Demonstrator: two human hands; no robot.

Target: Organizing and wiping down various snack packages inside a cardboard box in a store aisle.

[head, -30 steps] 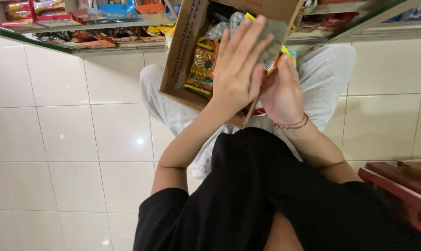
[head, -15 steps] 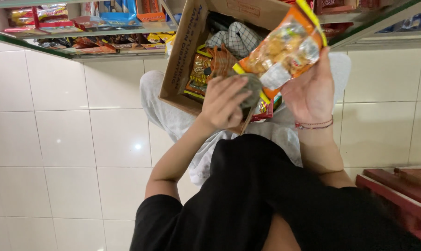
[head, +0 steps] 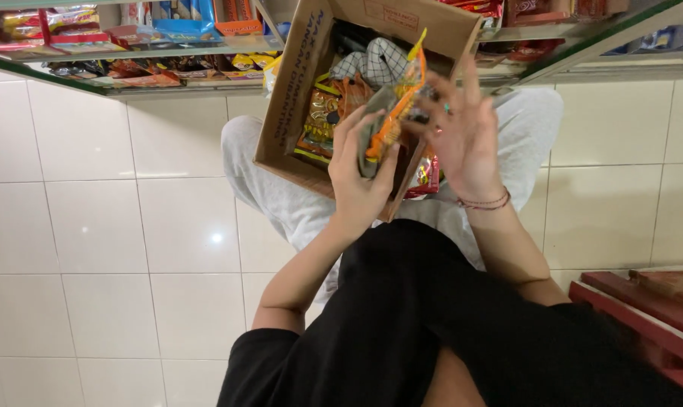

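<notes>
Over the cardboard box (head: 296,98) on the lap: left hand (head: 356,177) clenched on grey cloth (head: 375,120), pressed against orange snack packet (head: 395,113). Packet stands edge-on between both hands; right hand (head: 466,139) fingers spread, grip on it unclear.

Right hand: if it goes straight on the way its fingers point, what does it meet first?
Probably the far flap of the box; the right hand points up-frame toward it, though depth is unclear.
</notes>
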